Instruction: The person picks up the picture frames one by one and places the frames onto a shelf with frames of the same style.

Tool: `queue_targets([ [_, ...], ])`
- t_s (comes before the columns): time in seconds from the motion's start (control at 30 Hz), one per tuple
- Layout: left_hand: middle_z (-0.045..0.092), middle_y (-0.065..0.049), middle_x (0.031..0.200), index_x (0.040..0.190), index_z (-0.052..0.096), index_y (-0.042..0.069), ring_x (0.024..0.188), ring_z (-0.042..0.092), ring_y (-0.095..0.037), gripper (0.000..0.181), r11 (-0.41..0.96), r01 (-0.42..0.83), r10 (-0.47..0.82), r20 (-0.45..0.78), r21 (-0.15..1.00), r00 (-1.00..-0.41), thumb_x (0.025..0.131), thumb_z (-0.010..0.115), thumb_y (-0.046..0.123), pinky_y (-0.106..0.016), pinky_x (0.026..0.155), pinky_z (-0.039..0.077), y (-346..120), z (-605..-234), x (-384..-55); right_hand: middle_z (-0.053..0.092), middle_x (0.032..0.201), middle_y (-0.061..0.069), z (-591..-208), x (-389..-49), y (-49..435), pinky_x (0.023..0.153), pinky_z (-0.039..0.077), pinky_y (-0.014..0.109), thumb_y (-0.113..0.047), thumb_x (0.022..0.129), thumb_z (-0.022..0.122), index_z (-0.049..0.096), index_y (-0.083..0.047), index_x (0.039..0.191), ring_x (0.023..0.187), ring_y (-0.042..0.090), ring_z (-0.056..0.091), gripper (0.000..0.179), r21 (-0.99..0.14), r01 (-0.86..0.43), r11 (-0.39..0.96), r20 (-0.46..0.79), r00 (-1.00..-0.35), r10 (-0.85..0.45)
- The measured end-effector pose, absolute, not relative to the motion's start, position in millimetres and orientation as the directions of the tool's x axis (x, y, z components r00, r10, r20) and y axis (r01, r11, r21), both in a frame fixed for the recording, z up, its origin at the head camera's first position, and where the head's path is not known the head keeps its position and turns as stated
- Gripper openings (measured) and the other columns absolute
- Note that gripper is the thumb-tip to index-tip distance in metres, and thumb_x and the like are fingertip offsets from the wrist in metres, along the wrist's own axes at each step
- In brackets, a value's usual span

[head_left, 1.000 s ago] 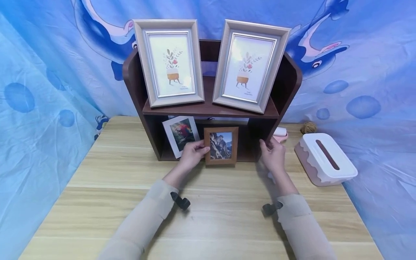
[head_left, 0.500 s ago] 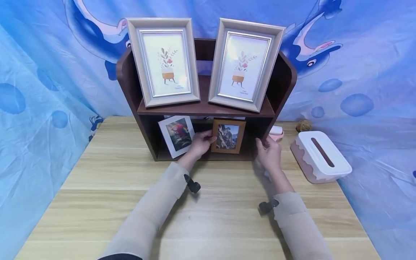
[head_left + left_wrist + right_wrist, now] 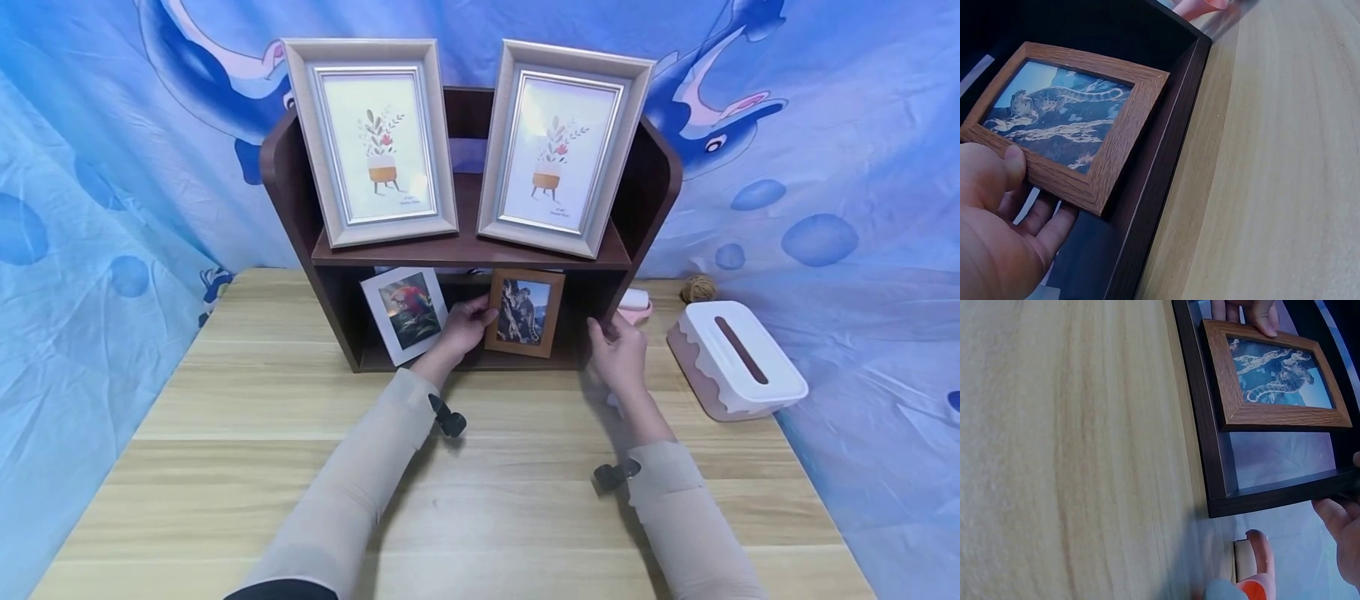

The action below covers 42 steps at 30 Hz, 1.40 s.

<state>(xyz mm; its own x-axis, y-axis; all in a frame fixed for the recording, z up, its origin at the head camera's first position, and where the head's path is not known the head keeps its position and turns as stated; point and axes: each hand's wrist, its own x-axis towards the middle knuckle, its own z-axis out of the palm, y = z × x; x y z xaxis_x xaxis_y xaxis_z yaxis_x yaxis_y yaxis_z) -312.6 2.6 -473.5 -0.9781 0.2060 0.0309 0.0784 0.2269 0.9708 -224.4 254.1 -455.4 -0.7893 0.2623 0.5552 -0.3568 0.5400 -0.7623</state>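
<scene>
My left hand (image 3: pixel 463 327) pinches the left edge of a brown wooden photo frame (image 3: pixel 553 321) with a leopard picture, thumb on the front, fingers behind. The photo frame stands nearly upright in the lower compartment of a dark brown shelf (image 3: pixel 558 255). In the left wrist view, the wooden photo frame (image 3: pixel 1119 156) sits just inside the shelf's front edge. My right hand (image 3: pixel 621 352) grips the front edge of the shelf's right side panel; the right wrist view shows this hand (image 3: pixel 1349 540) with digits on both sides of the panel. A white photo frame (image 3: pixel 384 315) with a parrot picture leans at left.
Two large beige photo frames, one at left (image 3: pixel 444 167) and one at right (image 3: pixel 491 167), stand on the upper level. Right of the shelf are a pink-and-white object (image 3: pixel 636 304), a twine ball (image 3: pixel 697 288) and a tissue box (image 3: pixel 772 367). A wooden table (image 3: pixel 480 500) lies in front.
My left hand has moved the wooden photo frame back and right, from the shelf's front edge into the lower compartment. My right hand has kept its grip on the side panel.
</scene>
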Motion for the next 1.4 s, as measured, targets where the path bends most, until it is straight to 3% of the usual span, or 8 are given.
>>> queue_targets([
  [0.4, 0.063, -0.022, 0.131, 0.147, 0.049, 0.000, 0.124, 0.058, -0.032, 0.046, 0.213, 0.093, 0.192, 0.052, 0.973, -0.980, 0.103, 0.057, 0.010, -0.040, 0.107, 0.047, -2.4, -478.0, -311.4, 0.072, 0.102, 0.028, -457.1, -227.7, 249.6, 0.081, 0.051, 0.007, 0.002, 0.093, 0.067, 0.071, 0.009, 0.103, 0.096, 0.040, 0.073, 0.012, -0.765, -0.375, 0.524, 0.561, -0.788, 0.255],
  [0.6, 0.060, -0.019, 0.136, 0.151, 0.046, 0.005, 0.128, 0.055, -0.030, 0.047, 0.232, 0.084, 0.215, 0.033, 0.969, -0.976, 0.105, 0.054, 0.012, -0.040, 0.109, 0.045, -5.0, -481.7, -310.2, 0.072, 0.104, 0.028, -456.6, -227.4, 249.1, 0.082, 0.052, 0.008, 0.000, 0.094, 0.067, 0.071, 0.008, 0.105, 0.097, 0.040, 0.072, 0.014, -0.767, -0.357, 0.534, 0.547, -0.798, 0.253],
  [0.8, 0.062, -0.018, 0.135, 0.145, 0.053, 0.001, 0.128, 0.056, -0.029, 0.042, 0.266, 0.084, 0.256, 0.013, 0.960, -0.967, 0.104, 0.056, 0.013, -0.040, 0.108, 0.046, -2.6, -484.9, -305.1, 0.072, 0.100, 0.027, -456.4, -225.2, 254.8, 0.076, 0.051, 0.005, 0.000, 0.093, 0.068, 0.073, 0.007, 0.102, 0.093, 0.040, 0.073, 0.012, -0.767, -0.339, 0.545, 0.552, -0.781, 0.292],
  [1.4, 0.067, -0.017, 0.129, 0.135, 0.062, -0.002, 0.126, 0.058, -0.029, 0.037, 0.336, 0.115, 0.194, 0.050, 0.935, -0.980, 0.102, 0.061, 0.014, -0.039, 0.106, 0.048, -2.7, -487.7, -298.6, 0.072, 0.099, 0.029, -457.1, -224.7, 255.1, 0.075, 0.048, 0.002, 0.001, 0.092, 0.069, 0.072, 0.009, 0.101, 0.092, 0.039, 0.073, 0.013, -0.756, -0.350, 0.553, 0.562, -0.781, 0.272],
])
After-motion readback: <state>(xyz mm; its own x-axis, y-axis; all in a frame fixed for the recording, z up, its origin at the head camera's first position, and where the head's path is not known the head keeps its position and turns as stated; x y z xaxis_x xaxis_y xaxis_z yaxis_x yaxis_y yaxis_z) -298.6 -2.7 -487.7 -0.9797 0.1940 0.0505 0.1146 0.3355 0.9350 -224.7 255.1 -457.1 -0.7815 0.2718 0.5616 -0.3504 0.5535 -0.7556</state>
